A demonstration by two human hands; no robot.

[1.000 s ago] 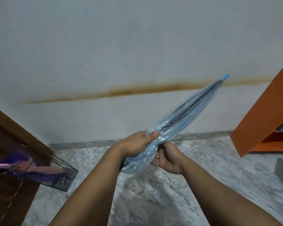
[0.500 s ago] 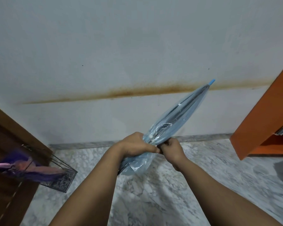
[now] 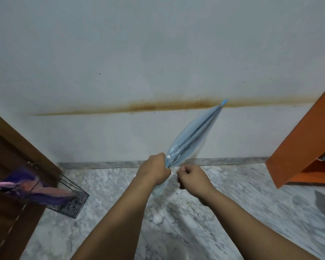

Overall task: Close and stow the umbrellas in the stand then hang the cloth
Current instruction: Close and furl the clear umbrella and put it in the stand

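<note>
gripping blue umbrella (image 3: 192, 136), left hand (image 3: 154, 170)

There is a single view, from a wide-angle camera worn on the person's head. It looks forward and down, facing a pale wall (image 3: 158, 53) across a marble floor (image 3: 176, 212). Both forearms reach in from the near edge, so the hands sit close, around the middle of the frame. The wide lens bends the edges: a wooden door (image 3: 6, 166) leans in at the left, an orange cabinet (image 3: 304, 143) at the right.
</note>
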